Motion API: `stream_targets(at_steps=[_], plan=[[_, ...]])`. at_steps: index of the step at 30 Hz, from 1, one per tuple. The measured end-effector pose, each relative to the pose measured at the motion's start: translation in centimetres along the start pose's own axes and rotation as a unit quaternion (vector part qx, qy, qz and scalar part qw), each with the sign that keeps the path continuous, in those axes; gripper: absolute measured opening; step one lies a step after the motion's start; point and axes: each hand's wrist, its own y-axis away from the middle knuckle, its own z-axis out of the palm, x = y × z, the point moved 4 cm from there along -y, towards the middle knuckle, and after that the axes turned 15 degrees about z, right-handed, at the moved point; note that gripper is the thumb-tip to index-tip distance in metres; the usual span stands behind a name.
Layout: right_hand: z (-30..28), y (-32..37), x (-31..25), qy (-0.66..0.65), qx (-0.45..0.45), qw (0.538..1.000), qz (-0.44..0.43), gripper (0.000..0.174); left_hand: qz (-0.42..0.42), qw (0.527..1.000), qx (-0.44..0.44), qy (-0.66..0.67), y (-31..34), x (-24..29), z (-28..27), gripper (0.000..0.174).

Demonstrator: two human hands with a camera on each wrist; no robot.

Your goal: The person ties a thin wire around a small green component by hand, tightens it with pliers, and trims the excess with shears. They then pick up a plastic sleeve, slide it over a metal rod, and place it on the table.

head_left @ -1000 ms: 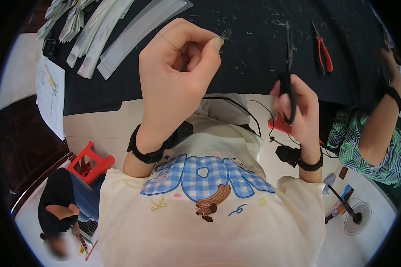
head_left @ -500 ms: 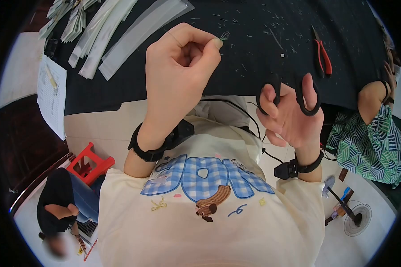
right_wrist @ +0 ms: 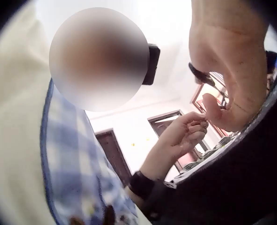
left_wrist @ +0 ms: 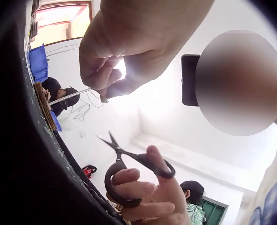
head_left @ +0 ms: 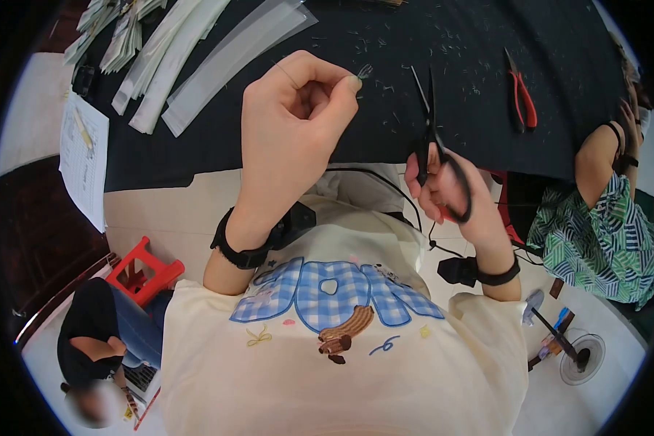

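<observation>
In the head view my left hand [head_left: 291, 131] pinches a small tuft of fine looped strands [head_left: 365, 71] between thumb and forefinger, its other fingers curled in. A thin strand runs back across the knuckles. My right hand [head_left: 481, 200] holds black-handled scissors [head_left: 429, 123], with fingers through the handle loops. Their blades are parted in a narrow V, pointing toward the table's far side, to the right of the tuft and apart from it. The left wrist view shows the scissors [left_wrist: 119, 151] below the pinching left hand [left_wrist: 124, 56]. The right wrist view mostly hides the blades behind the right hand [right_wrist: 239, 89].
Red-handled pliers [head_left: 522, 98] lie right on the black tablecloth [head_left: 479, 142], among scattered thread clippings. Clear plastic sleeves [head_left: 232, 62] and paper bundles lie at far left. A written sheet [head_left: 83, 160] hangs over the left edge. Another person's arm [head_left: 596, 163] rests at the right.
The scissors went from shut blades, through a spread-fingered turn with blades hardly seen, to parted blades further left. My left hand moved slightly toward my body, still pinching the tuft.
</observation>
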Motion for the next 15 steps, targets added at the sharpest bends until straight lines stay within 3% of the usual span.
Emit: stream_targets(at_steps=[1,2,4,5,10,11,12,15], plan=[[0.5,0.1,-0.7,0.028,0.041,0.999,-0.007,0.018,-0.007,1.0,-0.005,0.005,0.0,0.0,-0.1,0.004],[0.6,0.1,-0.5,0.027,0.04,0.999,-0.006,0.018,-0.008,1.0,-0.004,0.004,0.1,0.1,-0.1,0.004],[0.7,0.3,-0.5,0.153,0.063,0.985,-0.047,0.016,0.01,1.0,-0.002,0.006,0.1,0.2,-0.1,0.005],[0.9,0.4,-0.7,0.042,0.04,0.998,0.017,0.019,0.01,1.0,-0.002,0.006,0.2,0.2,0.0,0.005],[0.3,0.1,-0.7,0.061,0.097,0.993,0.039,0.024,0.017,1.0,0.0,0.024,0.2,0.2,-0.2,0.005],[0.4,0.3,-1.4,0.241,0.168,0.956,-0.006,0.026,0.017,1.0,0.0,0.024,0.2,0.3,-0.2,0.005],[0.7,0.5,-1.9,0.411,0.231,0.88,-0.051,0.03,0.018,0.999,-0.001,0.026,0.1,0.3,-0.2,0.005],[0.8,0.5,-1.8,0.438,0.268,0.852,-0.098,0.033,0.022,0.999,-0.01,0.024,0.1,0.2,-0.2,0.004]])
